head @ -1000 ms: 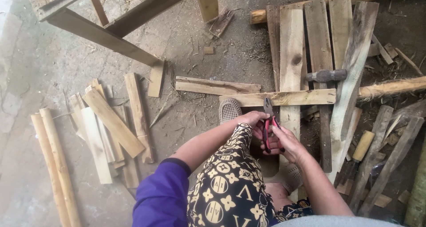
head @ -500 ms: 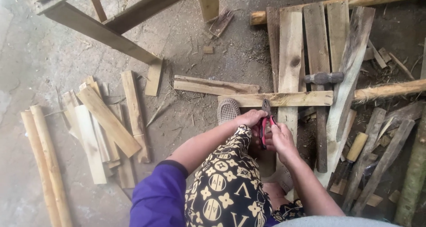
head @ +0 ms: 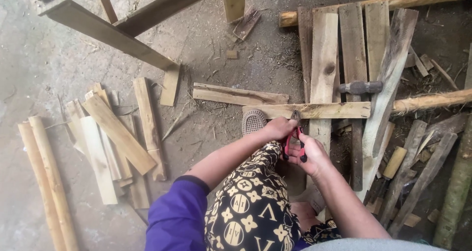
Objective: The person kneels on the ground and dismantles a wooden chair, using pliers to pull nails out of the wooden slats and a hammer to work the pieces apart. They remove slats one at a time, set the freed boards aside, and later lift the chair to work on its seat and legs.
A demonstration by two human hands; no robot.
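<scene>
Both hands are clamped on the red-handled pliers (head: 294, 142): left hand (head: 278, 129) up by the head, right hand (head: 312, 156) squeezing the grips, tip biting the cross slat (head: 319, 110).

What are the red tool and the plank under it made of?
The pliers look like dark metal at the nose, with red handles, probably plastic or rubber, in the right hand. The plank is rough, unpainted wood; you can see grain and splintery edges.
</scene>
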